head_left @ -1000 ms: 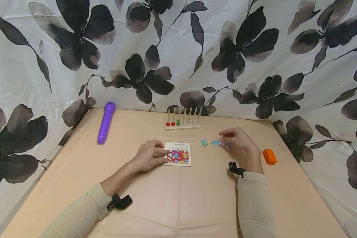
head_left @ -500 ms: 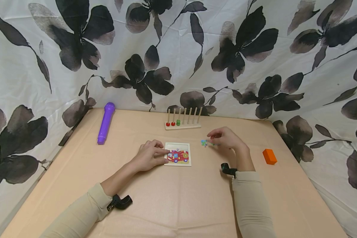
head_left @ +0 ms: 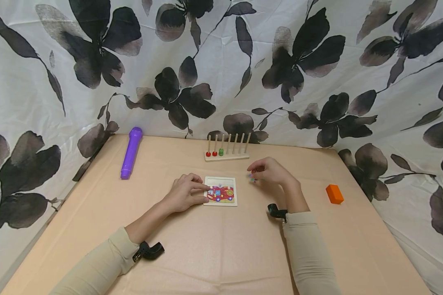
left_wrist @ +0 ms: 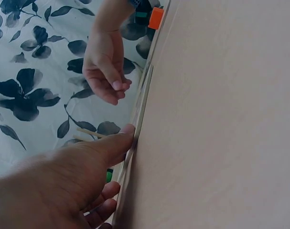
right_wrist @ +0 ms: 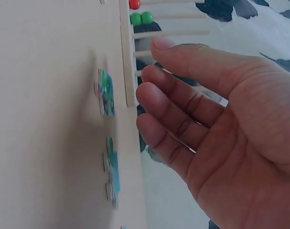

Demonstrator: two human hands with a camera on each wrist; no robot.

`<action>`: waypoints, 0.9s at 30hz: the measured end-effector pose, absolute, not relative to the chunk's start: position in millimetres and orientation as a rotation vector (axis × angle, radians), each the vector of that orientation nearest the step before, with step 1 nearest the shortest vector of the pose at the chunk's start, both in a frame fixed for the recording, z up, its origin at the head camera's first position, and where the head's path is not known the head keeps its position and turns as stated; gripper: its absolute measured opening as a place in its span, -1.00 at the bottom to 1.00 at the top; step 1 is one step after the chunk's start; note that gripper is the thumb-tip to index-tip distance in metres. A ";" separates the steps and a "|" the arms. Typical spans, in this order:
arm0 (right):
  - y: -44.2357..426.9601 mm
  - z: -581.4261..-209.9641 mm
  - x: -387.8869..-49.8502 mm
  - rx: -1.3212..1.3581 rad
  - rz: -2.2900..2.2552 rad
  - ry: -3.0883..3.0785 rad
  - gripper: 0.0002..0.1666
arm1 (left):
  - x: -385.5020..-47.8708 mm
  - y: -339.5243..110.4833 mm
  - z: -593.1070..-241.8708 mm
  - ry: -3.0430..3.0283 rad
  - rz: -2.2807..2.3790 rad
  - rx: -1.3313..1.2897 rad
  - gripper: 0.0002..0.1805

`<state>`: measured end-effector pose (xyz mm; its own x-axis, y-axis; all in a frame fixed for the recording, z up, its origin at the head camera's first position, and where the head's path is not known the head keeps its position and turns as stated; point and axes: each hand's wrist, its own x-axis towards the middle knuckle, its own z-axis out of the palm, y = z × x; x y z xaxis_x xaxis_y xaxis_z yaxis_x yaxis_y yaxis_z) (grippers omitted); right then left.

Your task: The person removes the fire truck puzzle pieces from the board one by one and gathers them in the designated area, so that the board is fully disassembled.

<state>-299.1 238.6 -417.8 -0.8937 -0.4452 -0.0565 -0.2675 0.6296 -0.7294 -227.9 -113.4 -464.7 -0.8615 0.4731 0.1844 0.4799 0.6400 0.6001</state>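
My left hand rests on the left edge of a framed jigsaw puzzle, with the thumb and a finger touching its rim. A red truck picture fills the puzzle's lower part; the upper part shows pale board. In the left wrist view the thumb of the left hand lies on the thin board edge. My right hand hovers right of the puzzle, over loose jigsaw pieces that it partly hides. Nothing sits between its loosely bent fingers in the right wrist view, where blue-green jigsaw pieces lie on the table.
Behind the puzzle stands a wooden peg rack with red and green beads. A purple tube-shaped thing lies at the back left. An orange block is on the right. A floral cloth hangs behind the table.
My right hand has moved left along the row of loose pieces, from the rightmost to the leftmost one. The left hand and the puzzle have stayed where they were.
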 end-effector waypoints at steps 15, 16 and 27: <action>200.5 -412.0 -291.5 -0.768 -1.087 2.665 -0.75 | -229.9 -111.9 -466.9 -2.858 -1.000 -0.737 -0.31; 197.5 -412.0 -291.1 -0.779 -1.085 2.663 -0.75 | -230.0 -111.7 -467.0 -2.862 -0.991 -0.732 -0.28; 168.0 -412.4 -285.4 -0.866 -1.027 2.628 -0.73 | -230.4 -111.1 -466.7 -2.876 -0.960 -0.717 -0.31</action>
